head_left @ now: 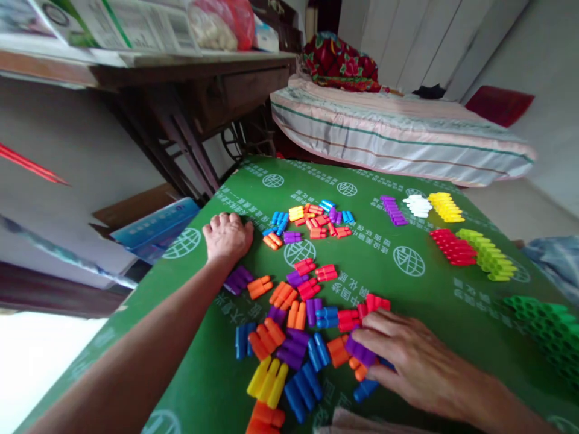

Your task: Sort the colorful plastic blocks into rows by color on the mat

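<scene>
My left hand [228,236] rests on the green board [362,253] near its left edge, thumb apart from the fingers, with nothing visible in it. At the lower right of a loose pile, my right hand [409,355] has its fingers and thumb around a purple plastic building block [360,351]. Beneath and beside that hand lie an orange block [338,351], a red block [348,319] and a blue block [365,390], some partly covered. Yellow blocks [268,381] and more blue blocks [303,392] lie nearer me.
Farther back is a smaller mixed heap of blocks [318,220]. On the right stand sorted rows: purple [393,211], white [417,206], yellow [446,207], red [452,247], lime [486,256] and green [547,331]. A wooden table [190,78] stands left; a bed [398,132] is behind.
</scene>
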The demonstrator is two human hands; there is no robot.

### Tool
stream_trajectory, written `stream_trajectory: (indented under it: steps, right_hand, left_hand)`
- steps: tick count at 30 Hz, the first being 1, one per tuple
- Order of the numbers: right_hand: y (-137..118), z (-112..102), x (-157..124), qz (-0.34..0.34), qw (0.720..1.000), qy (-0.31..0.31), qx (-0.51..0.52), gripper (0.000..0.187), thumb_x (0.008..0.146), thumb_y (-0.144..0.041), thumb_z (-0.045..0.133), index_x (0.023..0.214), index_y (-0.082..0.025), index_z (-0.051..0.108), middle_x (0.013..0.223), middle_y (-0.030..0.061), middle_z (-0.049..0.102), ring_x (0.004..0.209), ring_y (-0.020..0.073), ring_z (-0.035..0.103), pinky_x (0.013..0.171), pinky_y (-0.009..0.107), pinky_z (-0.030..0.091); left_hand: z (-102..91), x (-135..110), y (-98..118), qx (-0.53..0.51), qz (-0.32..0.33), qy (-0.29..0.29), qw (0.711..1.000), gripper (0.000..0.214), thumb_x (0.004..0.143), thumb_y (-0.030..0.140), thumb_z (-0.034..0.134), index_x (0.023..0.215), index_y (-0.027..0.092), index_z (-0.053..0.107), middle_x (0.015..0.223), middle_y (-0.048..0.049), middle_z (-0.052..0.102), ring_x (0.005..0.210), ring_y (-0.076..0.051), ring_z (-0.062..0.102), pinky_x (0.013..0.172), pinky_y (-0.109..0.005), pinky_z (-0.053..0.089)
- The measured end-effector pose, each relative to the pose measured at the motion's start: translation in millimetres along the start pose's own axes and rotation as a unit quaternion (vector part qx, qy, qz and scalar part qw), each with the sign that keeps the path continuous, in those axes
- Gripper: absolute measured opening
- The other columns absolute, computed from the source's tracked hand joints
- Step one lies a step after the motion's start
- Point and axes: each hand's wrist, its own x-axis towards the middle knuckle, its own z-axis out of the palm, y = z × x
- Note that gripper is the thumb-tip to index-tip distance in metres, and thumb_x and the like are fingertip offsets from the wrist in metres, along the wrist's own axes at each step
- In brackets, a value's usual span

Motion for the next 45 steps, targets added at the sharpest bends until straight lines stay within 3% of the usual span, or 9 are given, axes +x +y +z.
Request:
stream_trajectory:
  steps: [4, 8, 12, 18, 21, 26, 40, 45]
  right_hand:
    - [-0.8, 7.2, -1.1, -0.007, 1.000, 0.024, -0.014, 0.025, 0.088, -0.029, 0.059, 0.112, -0.030, 0.064, 0.107, 0.0043, 0.065, 0.096, 0.0200, 0.062, 0.082, 0.033, 0.050]
    - [7.0, 9.6, 0.0, -0.014, 0.993, 0.111, -0.038, 0.027, 0.087, -0.026, 0.056, 0.113, -0.028, 0.064, 0.105, 0.0050, 0.066, 0.096, 0.0194, 0.062, 0.082, 0.031, 0.052]
    - [24.4, 9.0, 5.4, -0.003, 0.972, 0.213, -0.099, 0.026, 0.090, -0.030, 0.052, 0.113, -0.024, 0.063, 0.101, 0.0058, 0.067, 0.090, 0.0183, 0.064, 0.077, 0.030, 0.053]
    - [53.7, 11.1, 15.1, 0.077, 0.934, 0.278, -0.214, 0.028, 0.091, -0.040, 0.050, 0.106, -0.022, 0.066, 0.094, 0.0056, 0.069, 0.081, 0.0192, 0.067, 0.067, 0.029, 0.054]
    - [62.9, 16.6, 16.8, 0.113, 0.924, 0.275, -0.242, 0.030, 0.090, -0.043, 0.050, 0.102, -0.022, 0.068, 0.094, 0.0062, 0.071, 0.080, 0.0205, 0.069, 0.065, 0.029, 0.054]
    - [68.9, 23.5, 16.3, 0.130, 0.931, 0.250, -0.232, 0.032, 0.091, -0.044, 0.047, 0.106, -0.025, 0.068, 0.099, 0.0046, 0.071, 0.083, 0.0195, 0.070, 0.065, 0.028, 0.056]
    - [63.3, 22.6, 26.0, 0.173, 0.952, 0.202, -0.152, 0.031, 0.093, -0.033, 0.042, 0.110, -0.027, 0.068, 0.098, 0.0020, 0.070, 0.087, 0.0167, 0.068, 0.074, 0.028, 0.054]
    - [57.5, 5.8, 38.7, 0.192, 0.952, 0.173, -0.166, 0.030, 0.094, -0.032, 0.042, 0.108, -0.026, 0.068, 0.100, 0.0041, 0.069, 0.088, 0.0180, 0.068, 0.077, 0.029, 0.052]
  left_hand:
    - [3.3, -2.0, -1.2, -0.003, -0.003, 0.005, 1.000, 0.053, 0.089, 0.045, 0.029, 0.117, 0.009, 0.056, 0.124, -0.0230, 0.055, 0.122, -0.037, 0.044, 0.095, -0.049, 0.036]
    - [3.9, -3.3, -1.2, -0.006, 0.000, 0.009, 1.000, 0.052, 0.089, 0.045, 0.028, 0.116, 0.009, 0.056, 0.123, -0.0222, 0.056, 0.121, -0.037, 0.044, 0.094, -0.049, 0.036]
    - [5.3, -3.5, -0.5, -0.005, -0.006, 0.016, 1.000, 0.049, 0.088, 0.044, 0.031, 0.113, 0.010, 0.056, 0.121, -0.0211, 0.057, 0.119, -0.036, 0.045, 0.094, -0.048, 0.036]
    - [7.9, -5.2, -1.9, 0.003, -0.008, 0.028, 1.000, 0.045, 0.088, 0.043, 0.033, 0.110, 0.011, 0.057, 0.118, -0.0197, 0.058, 0.117, -0.035, 0.046, 0.093, -0.048, 0.036]
    - [8.6, -5.9, -2.9, 0.007, -0.007, 0.033, 0.999, 0.044, 0.088, 0.042, 0.033, 0.110, 0.012, 0.057, 0.117, -0.0191, 0.058, 0.116, -0.034, 0.046, 0.093, -0.047, 0.036]
    - [8.1, -5.9, -3.7, 0.007, -0.003, 0.038, 0.999, 0.045, 0.088, 0.042, 0.034, 0.109, 0.011, 0.058, 0.116, -0.0193, 0.058, 0.116, -0.035, 0.046, 0.093, -0.048, 0.036]
    - [5.5, -4.2, -5.7, 0.013, 0.002, 0.039, 0.999, 0.045, 0.089, 0.042, 0.034, 0.110, 0.011, 0.057, 0.117, -0.0188, 0.058, 0.117, -0.035, 0.046, 0.093, -0.048, 0.037]
    - [5.2, -3.7, -6.6, 0.020, 0.002, 0.035, 0.999, 0.045, 0.089, 0.043, 0.033, 0.110, 0.012, 0.057, 0.117, -0.0181, 0.058, 0.117, -0.034, 0.047, 0.093, -0.047, 0.037]
